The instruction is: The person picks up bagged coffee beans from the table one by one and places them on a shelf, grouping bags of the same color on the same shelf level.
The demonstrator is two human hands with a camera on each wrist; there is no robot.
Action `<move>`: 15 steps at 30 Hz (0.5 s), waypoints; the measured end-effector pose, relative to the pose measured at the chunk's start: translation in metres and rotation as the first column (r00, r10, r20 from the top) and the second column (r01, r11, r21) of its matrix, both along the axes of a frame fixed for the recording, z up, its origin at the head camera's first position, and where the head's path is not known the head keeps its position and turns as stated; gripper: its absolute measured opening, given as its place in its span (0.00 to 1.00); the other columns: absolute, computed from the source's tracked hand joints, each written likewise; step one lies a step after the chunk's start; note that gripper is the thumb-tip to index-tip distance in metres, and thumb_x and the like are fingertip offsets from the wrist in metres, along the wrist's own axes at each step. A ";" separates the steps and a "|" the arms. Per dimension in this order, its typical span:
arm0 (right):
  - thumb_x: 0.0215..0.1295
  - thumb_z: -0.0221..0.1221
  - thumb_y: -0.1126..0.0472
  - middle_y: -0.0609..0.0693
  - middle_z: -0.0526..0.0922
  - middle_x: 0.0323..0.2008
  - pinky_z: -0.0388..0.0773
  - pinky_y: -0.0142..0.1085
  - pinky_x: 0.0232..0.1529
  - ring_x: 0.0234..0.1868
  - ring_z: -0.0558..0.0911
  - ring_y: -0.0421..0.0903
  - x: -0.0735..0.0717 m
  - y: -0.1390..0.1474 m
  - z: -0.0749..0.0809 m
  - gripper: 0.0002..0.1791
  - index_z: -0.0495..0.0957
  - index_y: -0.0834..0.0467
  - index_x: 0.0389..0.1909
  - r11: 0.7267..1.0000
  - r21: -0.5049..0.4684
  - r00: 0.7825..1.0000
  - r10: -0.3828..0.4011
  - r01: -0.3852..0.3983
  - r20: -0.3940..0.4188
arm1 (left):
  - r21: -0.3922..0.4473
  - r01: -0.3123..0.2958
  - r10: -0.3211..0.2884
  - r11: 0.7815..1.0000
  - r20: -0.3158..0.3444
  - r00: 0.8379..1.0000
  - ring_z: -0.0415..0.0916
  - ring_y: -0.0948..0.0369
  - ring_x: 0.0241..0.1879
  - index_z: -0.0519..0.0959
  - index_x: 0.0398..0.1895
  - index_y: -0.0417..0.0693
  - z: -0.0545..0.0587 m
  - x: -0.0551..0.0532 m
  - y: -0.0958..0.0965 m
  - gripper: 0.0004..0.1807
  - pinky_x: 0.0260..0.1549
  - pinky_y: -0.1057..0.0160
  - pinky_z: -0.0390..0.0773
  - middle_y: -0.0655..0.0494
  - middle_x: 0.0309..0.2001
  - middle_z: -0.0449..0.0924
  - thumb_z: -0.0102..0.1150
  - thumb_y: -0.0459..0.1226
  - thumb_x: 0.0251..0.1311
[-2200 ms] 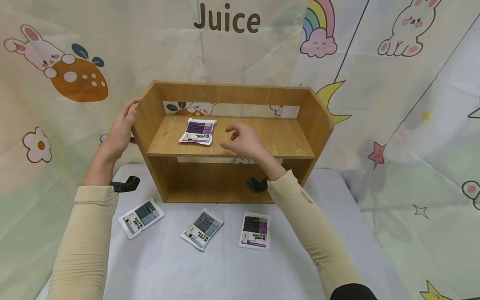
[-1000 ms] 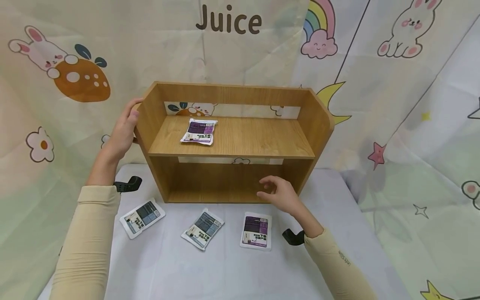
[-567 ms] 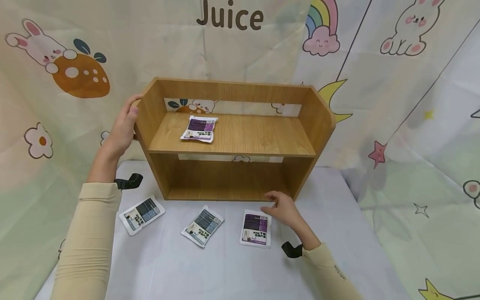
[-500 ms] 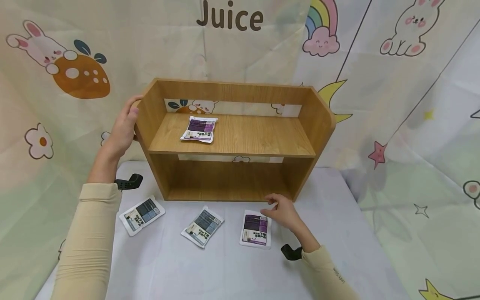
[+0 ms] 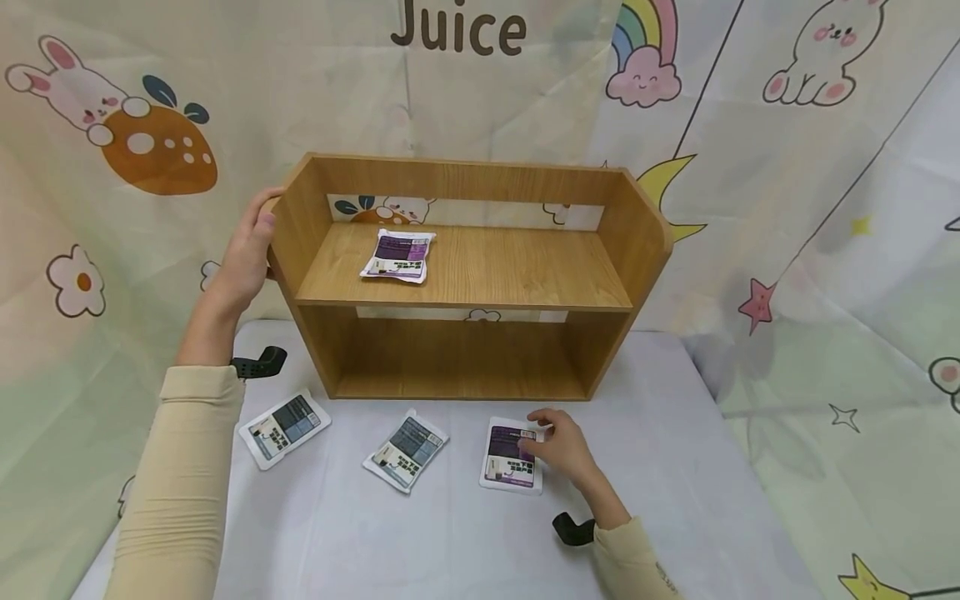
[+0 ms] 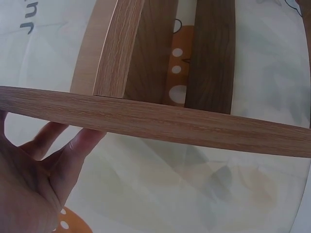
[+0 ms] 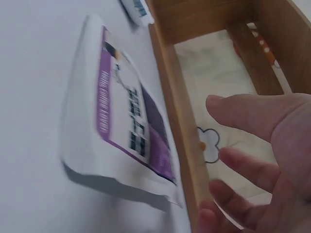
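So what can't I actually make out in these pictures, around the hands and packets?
Head view: some fingers of the left hand, behind the side of the wooden shelf.
Head view: part of the right edge of the purple packet in front of it, under the right hand.
Right wrist view: that packet's dark characters, blurred.
Right wrist view: most of a second packet, cut off by the top edge.

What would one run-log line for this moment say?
left hand: holds wooden rack; right hand: over tabletop purple pouch, holding nothing; upper shelf: second purple pouch; table: left blue-gray pouch, middle blue-gray pouch
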State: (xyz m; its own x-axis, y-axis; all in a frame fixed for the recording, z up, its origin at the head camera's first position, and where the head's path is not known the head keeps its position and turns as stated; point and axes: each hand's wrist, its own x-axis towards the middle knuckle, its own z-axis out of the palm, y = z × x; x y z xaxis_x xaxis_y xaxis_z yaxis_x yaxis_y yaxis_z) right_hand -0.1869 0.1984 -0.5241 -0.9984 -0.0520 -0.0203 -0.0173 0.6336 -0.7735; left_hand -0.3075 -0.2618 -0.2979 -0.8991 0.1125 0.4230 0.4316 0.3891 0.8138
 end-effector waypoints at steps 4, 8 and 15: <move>0.50 0.74 0.57 0.61 0.74 0.51 0.71 0.52 0.53 0.51 0.73 0.57 0.005 -0.004 -0.010 0.27 0.79 0.61 0.51 1.000 -0.003 1.000 -0.008 0.008 -0.029 | 0.009 0.006 -0.006 1.000 -0.003 1.000 0.61 0.43 0.57 0.52 0.73 0.73 -0.002 -0.001 0.000 0.25 0.43 0.37 0.70 0.47 0.65 0.56 0.29 0.53 0.73; 0.48 0.75 0.53 0.64 0.71 0.54 0.69 0.56 0.55 0.56 0.72 0.60 0.009 -0.009 -0.017 0.33 0.77 0.60 0.54 0.997 0.071 0.999 -0.010 0.012 -0.037 | 0.024 0.015 -0.015 1.000 -0.019 1.000 0.63 0.44 0.53 0.54 0.73 0.69 -0.004 -0.001 -0.001 0.25 0.35 0.55 0.74 0.48 0.61 0.59 0.29 0.50 0.74; 0.42 0.76 0.46 0.68 0.67 0.57 0.69 0.59 0.54 0.57 0.69 0.64 0.012 -0.017 -0.020 0.45 0.72 0.60 0.61 0.986 0.168 0.998 -0.008 0.017 -0.058 | 0.011 0.017 -0.016 1.000 -0.031 0.999 0.64 0.45 0.53 0.54 0.73 0.70 -0.003 0.000 -0.002 0.25 0.33 0.59 0.74 0.50 0.61 0.59 0.29 0.51 0.74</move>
